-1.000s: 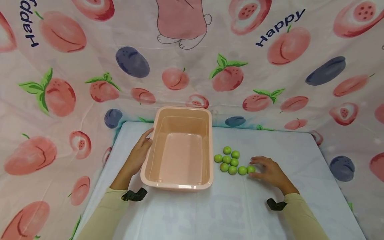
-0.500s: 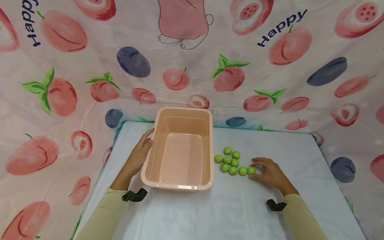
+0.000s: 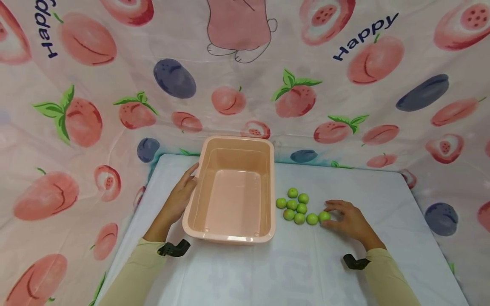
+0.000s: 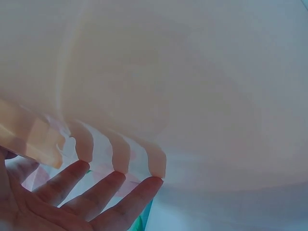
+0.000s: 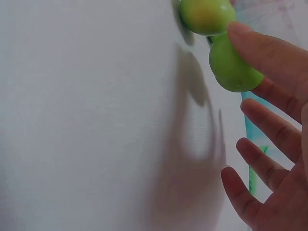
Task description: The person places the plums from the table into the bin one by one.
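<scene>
A peach-coloured plastic basin (image 3: 239,199) stands on the white table, with nothing inside. My left hand (image 3: 179,195) rests against its left side, its straight fingertips touching the outer wall (image 4: 144,72) in the left wrist view. To the right of the basin lies a cluster of several small, round green fruits (image 3: 292,204). My right hand (image 3: 350,219) pinches the rightmost green fruit (image 5: 235,65) between thumb and index finger, while the other fingers are spread. A second green fruit (image 5: 207,17) lies just beyond it in the right wrist view.
The table's white cover (image 3: 291,267) extends in front of the basin and to the right of the fruits. A fruit-printed cloth (image 3: 245,85) hangs behind the table and along both sides. Dark wrist mounts (image 3: 174,248) sit on both sleeves.
The head view has shifted slightly. My right thumb and index finger have come closer round the rightmost green fruit. The left hand and the basin stay as they were.
</scene>
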Tool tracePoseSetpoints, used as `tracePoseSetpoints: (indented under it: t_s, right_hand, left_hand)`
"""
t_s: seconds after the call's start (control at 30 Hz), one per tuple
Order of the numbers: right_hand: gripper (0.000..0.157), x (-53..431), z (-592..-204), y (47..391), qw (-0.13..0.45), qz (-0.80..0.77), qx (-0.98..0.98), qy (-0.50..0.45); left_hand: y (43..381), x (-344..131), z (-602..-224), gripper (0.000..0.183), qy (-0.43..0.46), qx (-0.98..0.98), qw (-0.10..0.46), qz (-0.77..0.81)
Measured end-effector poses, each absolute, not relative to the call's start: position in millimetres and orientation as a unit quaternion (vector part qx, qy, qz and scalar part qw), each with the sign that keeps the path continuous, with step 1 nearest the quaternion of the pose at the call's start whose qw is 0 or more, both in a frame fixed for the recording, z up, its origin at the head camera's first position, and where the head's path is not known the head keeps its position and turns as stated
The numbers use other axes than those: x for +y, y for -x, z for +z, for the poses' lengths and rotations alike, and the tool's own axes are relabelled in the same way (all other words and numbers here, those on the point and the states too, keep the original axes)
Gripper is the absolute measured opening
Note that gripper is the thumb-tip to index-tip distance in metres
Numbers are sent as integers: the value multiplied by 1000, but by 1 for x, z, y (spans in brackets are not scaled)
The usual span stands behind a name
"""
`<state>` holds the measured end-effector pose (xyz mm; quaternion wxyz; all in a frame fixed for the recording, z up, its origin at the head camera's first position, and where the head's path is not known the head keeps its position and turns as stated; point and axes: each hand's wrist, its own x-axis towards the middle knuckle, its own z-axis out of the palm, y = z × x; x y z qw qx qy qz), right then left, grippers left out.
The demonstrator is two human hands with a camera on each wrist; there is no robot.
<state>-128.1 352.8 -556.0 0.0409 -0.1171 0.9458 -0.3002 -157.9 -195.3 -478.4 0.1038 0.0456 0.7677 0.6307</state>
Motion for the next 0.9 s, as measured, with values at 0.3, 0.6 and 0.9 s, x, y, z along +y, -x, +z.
tracePoseSetpoints:
  t_s: [0.3, 0.6, 0.9]
  right_hand:
    - [43, 350, -551, 129, 56, -306, 945, 103]
    - [45, 349, -544, 136, 57, -318, 940, 106]
    - [37, 346, -531, 144, 46, -323, 939, 112]
  left_hand:
    - [157, -193, -477, 57, -51, 762, 103, 637]
    - [157, -192, -476, 58, -52, 760, 103, 640]
    - [156, -194, -476, 58, -50, 762, 102, 638]
